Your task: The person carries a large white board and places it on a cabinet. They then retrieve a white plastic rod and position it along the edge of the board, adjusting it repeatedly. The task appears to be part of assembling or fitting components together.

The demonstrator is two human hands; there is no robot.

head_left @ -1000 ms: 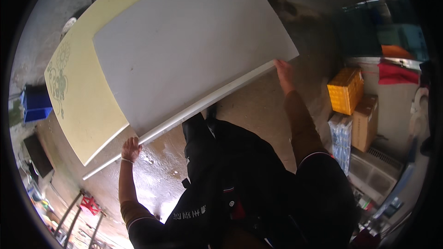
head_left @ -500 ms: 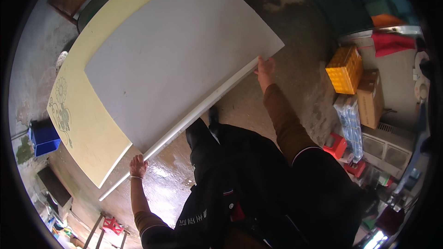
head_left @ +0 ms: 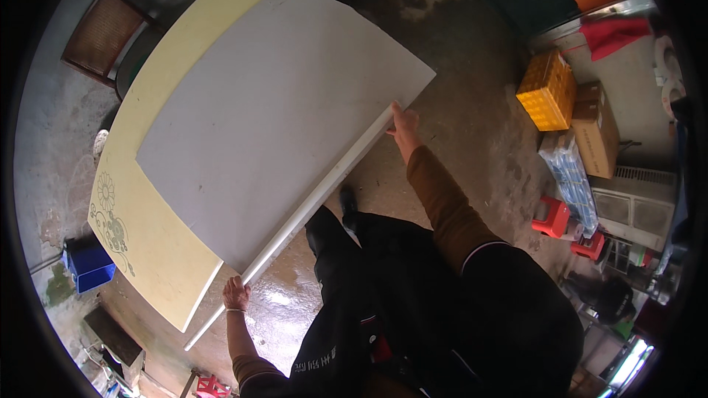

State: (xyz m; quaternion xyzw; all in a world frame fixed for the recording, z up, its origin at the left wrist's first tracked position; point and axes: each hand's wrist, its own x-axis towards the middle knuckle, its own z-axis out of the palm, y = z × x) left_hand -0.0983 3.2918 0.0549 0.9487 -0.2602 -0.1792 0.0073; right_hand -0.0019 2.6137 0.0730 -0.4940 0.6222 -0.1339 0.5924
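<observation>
I see my right arm in a long brown sleeve [head_left: 441,203] with a thin white edge near the shoulder. My top [head_left: 472,309] is black. My trousers are black with white marks. My shoe [head_left: 346,199] is dark.

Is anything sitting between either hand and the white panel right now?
Nothing visible. The left hand grips the near lower corner of the white panel, and the right hand holds its near edge farther up. Both touch it directly. A yellow board lies under the panel, away from both hands.
</observation>
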